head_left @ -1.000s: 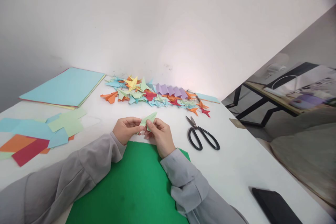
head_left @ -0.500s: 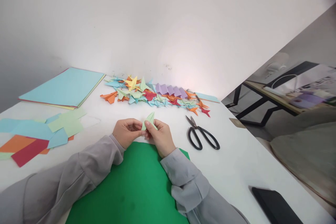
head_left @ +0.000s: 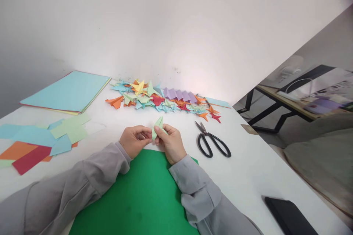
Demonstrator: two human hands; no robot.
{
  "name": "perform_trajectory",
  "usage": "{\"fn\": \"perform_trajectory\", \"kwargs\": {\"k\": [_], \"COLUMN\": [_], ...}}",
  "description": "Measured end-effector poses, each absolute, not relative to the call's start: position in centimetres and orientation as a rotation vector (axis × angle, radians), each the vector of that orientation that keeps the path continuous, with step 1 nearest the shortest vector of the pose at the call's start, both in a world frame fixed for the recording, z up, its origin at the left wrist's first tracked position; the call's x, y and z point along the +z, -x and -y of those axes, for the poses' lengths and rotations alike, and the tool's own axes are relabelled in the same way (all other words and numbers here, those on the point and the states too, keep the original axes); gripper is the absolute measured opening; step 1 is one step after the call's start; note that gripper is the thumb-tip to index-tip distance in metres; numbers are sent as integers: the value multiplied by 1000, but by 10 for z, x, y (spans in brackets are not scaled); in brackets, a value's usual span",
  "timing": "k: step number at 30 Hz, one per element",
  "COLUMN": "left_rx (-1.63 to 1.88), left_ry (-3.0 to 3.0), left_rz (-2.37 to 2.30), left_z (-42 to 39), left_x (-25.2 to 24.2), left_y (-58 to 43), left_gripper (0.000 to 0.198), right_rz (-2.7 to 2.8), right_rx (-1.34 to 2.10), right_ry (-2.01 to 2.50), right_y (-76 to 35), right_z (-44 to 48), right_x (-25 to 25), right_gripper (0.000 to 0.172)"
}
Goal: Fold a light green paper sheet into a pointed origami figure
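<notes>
A small piece of light green folded paper stands pointed end up between my hands, above the far edge of a large green sheet. My right hand pinches it between thumb and fingers, covering its lower right part. My left hand has its thumb and index finger closed at the paper's lower left edge. Beyond my hands lies a long heap of small folded paper shapes in orange, red, blue, green and yellow. To the right of my right hand, black-handled scissors rest with the blades slightly apart.
Loose cut paper pieces spread over the left of the white table. Behind them sits a stack of coloured sheets, blue on top. A purple pleated strip lies on the heap. A flat black object is at the lower right.
The folded paper and my right hand have shifted slightly to the right. My left fingertips have drawn back a little from the paper's middle to its left edge.
</notes>
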State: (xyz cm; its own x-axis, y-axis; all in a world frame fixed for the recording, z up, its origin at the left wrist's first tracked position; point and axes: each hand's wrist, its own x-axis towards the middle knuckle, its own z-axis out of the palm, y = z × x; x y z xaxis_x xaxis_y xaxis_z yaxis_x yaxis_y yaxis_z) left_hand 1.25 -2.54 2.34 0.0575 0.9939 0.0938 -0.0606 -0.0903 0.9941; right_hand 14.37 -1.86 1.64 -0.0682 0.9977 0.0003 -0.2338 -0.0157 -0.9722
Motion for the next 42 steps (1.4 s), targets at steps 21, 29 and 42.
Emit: {"fn": "perform_trajectory", "kwargs": {"k": [21, 29, 42], "left_rx": [1222, 1220, 1250], "left_ry": [-1246, -1231, -1217], "left_rz": [-1004, -1007, -983], "left_z": [22, 22, 24], "left_x": [26, 26, 25], "left_y": [-10, -9, -12], "left_gripper": [20, 22, 24], "right_rz": [1035, 1067, 1022], "right_rx": [1475, 1455, 1483], "right_ry": [929, 947, 931], "right_y": [-146, -146, -145], "right_z": [17, 18, 17], "right_x": [20, 20, 20], "right_gripper": [24, 25, 27]}}
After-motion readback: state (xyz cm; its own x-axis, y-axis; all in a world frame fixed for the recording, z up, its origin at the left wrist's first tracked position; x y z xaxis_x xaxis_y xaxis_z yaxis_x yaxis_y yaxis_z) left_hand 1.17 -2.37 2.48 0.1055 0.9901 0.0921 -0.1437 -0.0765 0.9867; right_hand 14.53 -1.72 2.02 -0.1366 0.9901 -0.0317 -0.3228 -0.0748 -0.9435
